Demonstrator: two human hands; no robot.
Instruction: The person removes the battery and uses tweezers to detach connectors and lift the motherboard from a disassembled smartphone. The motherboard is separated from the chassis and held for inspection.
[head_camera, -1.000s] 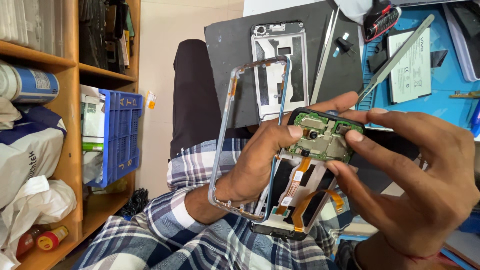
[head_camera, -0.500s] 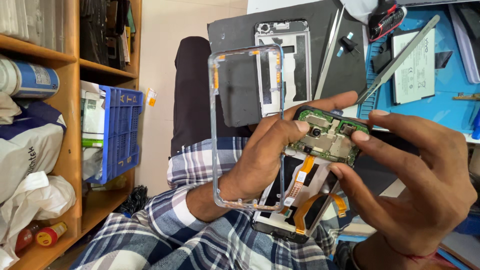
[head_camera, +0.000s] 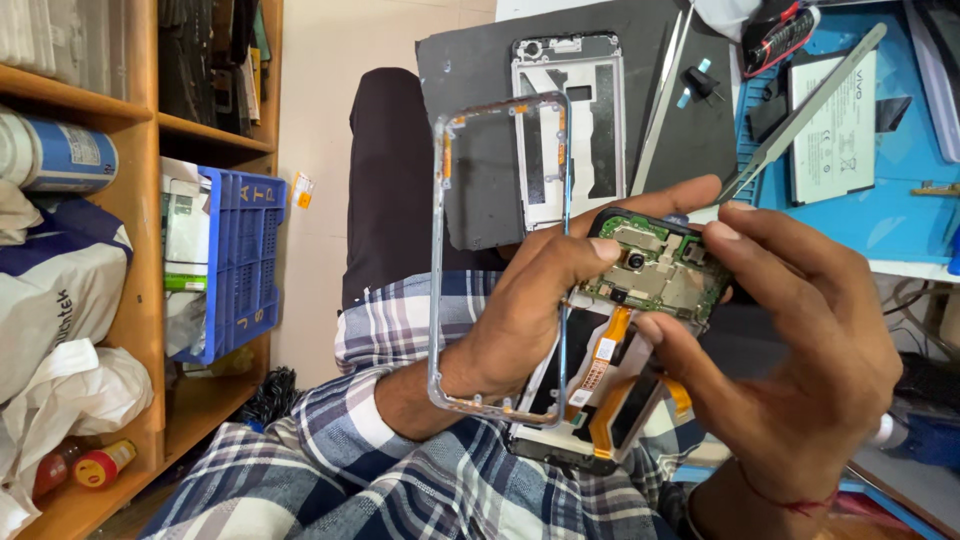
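Head view is showing both hands working over the person's lap, with the opened phone serving as the landmark. The left hand is gripping the phone from its left side, thumb pressing on the green circuit board at the phone's top end, while a thin metal frame is hanging looped around that wrist. The right hand is closing on the board from the phone's right, fingertips pinching its edges. The phone's long axis is running from upper right down to lower left, its board end pointing toward the bench beyond. Orange flex cables are trailing down below the board. The board is looking light, stiff and fragile, so its bare edges seem the safest hold, clear of the camera and connectors; the cables are looking soft and easily torn. Beyond the phone, a white midframe is lying on a dark mat.
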